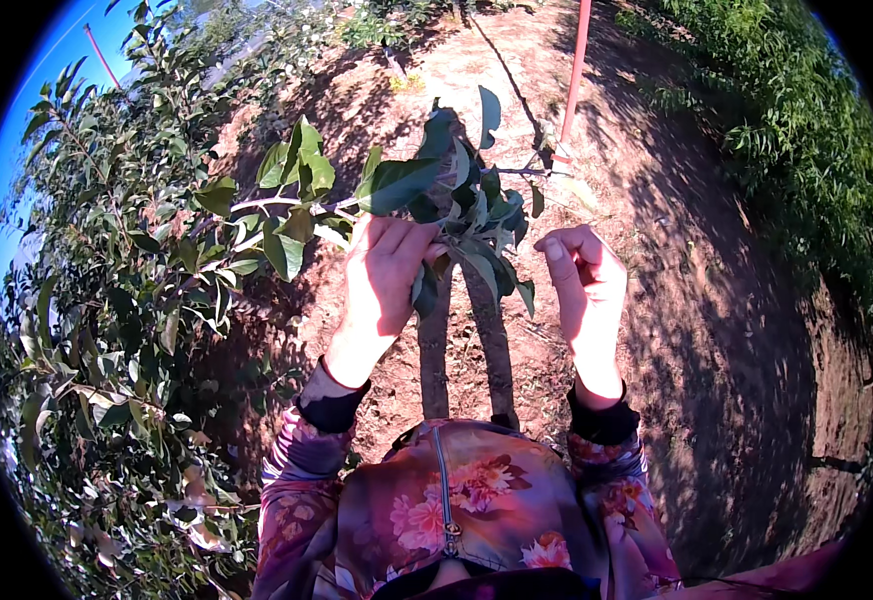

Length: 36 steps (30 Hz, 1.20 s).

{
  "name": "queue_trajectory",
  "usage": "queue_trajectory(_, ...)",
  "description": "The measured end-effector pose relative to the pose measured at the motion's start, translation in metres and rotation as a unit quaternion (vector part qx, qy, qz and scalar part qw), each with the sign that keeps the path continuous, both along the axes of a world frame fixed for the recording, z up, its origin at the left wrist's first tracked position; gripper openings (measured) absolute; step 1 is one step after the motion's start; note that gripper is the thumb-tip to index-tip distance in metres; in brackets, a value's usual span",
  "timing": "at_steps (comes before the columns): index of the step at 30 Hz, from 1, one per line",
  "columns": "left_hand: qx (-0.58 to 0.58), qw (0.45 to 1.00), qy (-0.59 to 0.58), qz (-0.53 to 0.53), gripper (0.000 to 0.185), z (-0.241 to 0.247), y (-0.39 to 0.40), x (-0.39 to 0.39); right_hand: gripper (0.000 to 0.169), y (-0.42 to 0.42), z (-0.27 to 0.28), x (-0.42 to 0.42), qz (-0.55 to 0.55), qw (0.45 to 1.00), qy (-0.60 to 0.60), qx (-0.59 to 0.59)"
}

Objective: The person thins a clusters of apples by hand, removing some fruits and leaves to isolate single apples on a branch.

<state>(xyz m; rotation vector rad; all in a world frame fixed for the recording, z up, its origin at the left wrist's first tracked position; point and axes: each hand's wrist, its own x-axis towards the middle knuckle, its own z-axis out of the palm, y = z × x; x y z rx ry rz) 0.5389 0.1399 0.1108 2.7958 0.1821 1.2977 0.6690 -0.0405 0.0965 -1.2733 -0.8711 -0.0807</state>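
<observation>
A leafy tree branch (pixel 275 201) reaches in from the left and crosses in front of me. My left hand (pixel 388 262) is closed around it near its leafy end, with the thumb and fingers among the stems. Broad green leaves (pixel 399 184) stand above that hand, and a cluster of paler leaves (pixel 481 225) spreads to its right. My right hand (pixel 586 274) is raised to the right of the cluster, apart from the leaves. Its thumb and forefinger meet at the tips; whether something tiny is pinched there cannot be seen.
Dense foliage of fruit trees (pixel 121 300) fills the left side. A red pole (pixel 575 82) rises from the dirt ground (pixel 661 247) ahead on the right. Farther right stands a row of narrow-leaved green trees (pixel 774 127). My shadow falls on the soil before me.
</observation>
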Motion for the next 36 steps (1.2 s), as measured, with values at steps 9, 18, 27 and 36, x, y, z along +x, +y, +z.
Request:
queue_trajectory(9, 0.005, 1.000, 0.007, -0.012, 0.029, 0.004, -0.001, -0.003, 0.018, 0.017, 0.005, -0.008, -0.025, 0.993, -0.103, -0.058)
queue_trajectory(18, 0.002, 1.000, -0.001, 0.007, 0.024, 0.004, -0.006, -0.001, 0.009, 0.021, -0.002, -0.006, 0.231, 0.944, 0.235, -0.006)
queue_trajectory(27, 0.003, 1.000, -0.001, 0.004, 0.023, 0.002, -0.006, -0.004, 0.033, 0.007, -0.018, 0.008, 0.347, 0.884, 0.280, 0.137)
queue_trajectory(36, -0.001, 1.000, -0.007, 0.007, 0.028, 0.005, -0.008, -0.001, 0.044, -0.001, 0.006, -0.011, 0.070, 0.996, -0.033, -0.051)
